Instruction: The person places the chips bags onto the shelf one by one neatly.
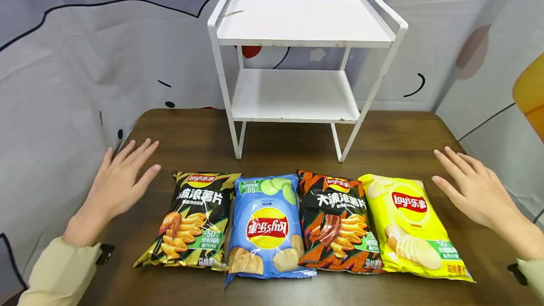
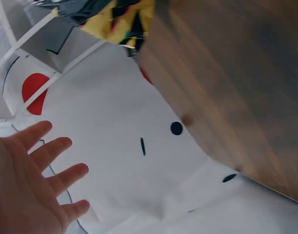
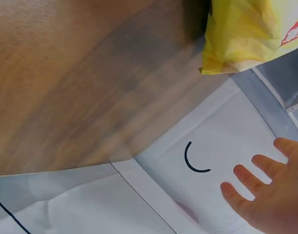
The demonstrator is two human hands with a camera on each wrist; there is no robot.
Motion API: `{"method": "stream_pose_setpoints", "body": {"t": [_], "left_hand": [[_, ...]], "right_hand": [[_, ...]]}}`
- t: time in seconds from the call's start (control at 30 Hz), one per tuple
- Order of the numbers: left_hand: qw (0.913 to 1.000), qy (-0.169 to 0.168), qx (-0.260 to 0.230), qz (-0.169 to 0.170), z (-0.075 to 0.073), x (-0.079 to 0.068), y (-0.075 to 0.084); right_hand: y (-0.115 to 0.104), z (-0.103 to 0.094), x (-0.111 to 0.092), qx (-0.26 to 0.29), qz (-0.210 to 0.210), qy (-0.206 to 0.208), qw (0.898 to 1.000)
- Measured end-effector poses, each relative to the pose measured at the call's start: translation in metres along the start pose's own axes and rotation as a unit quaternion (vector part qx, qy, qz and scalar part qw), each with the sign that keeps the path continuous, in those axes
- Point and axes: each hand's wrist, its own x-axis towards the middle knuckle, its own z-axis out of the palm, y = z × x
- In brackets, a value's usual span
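Side by side on the brown table lie a black-and-yellow chip bag (image 1: pixel 193 221), a blue chip bag (image 1: pixel 266 228), a black-and-orange chip bag (image 1: pixel 340 223) and a yellow chip bag (image 1: pixel 416 228). The blue one has its Lay's logo upside down; the others read upright. My left hand (image 1: pixel 118 183), fingers straight and spread, is left of the black-and-yellow bag and holds nothing. To the right of the yellow bag, my right hand (image 1: pixel 478 192) is likewise outstretched with nothing in it. Both wrist views show the hands (image 2: pixel 34 180) apart from the bags.
A white two-tier rack (image 1: pixel 297 96) stands at the back middle of the table (image 1: pixel 187 140), its legs behind the bags. A patterned cloth (image 1: pixel 106 60) hangs behind and around the table. Something orange (image 1: pixel 531 93) juts in at the right edge.
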Motion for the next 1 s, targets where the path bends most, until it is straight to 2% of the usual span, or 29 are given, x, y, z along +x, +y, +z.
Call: {"method": "stream_pose_setpoints", "body": {"t": [0.2,0.37,0.5,0.6,0.7,0.83,0.93,1.0], "left_hand": [[0.9962,0.068,-0.052,-0.014,-0.012,0.015,0.011],[0.991,0.085,-0.097,-0.036,-0.025,0.025,0.02],[0.9861,0.107,-0.121,-0.038,-0.036,0.037,0.027],[0.9785,0.13,-0.155,-0.04,-0.046,0.05,0.032],[0.9683,0.139,-0.202,-0.048,-0.058,0.064,0.039],[0.9561,0.12,-0.259,-0.066,-0.076,0.081,0.05],[0.9464,0.11,-0.297,-0.064,-0.088,0.097,0.059],[0.9366,0.113,-0.327,-0.055,-0.095,0.109,0.066]], "right_hand": [[-0.009,-0.012,0.014,0.007,0.016,0.029,0.999],[-0.018,-0.024,0.024,0.004,0.035,0.04,0.999],[-0.023,-0.034,0.033,0.011,0.037,0.06,0.997],[-0.027,-0.043,0.041,0.013,0.033,0.075,0.997],[-0.031,-0.052,0.049,0.017,0.029,0.086,0.996],[-0.038,-0.062,0.059,0.024,0.017,0.111,0.993],[-0.044,-0.067,0.063,0.026,0.009,0.122,0.992],[-0.049,-0.068,0.064,0.028,0.005,0.119,0.992]]}}
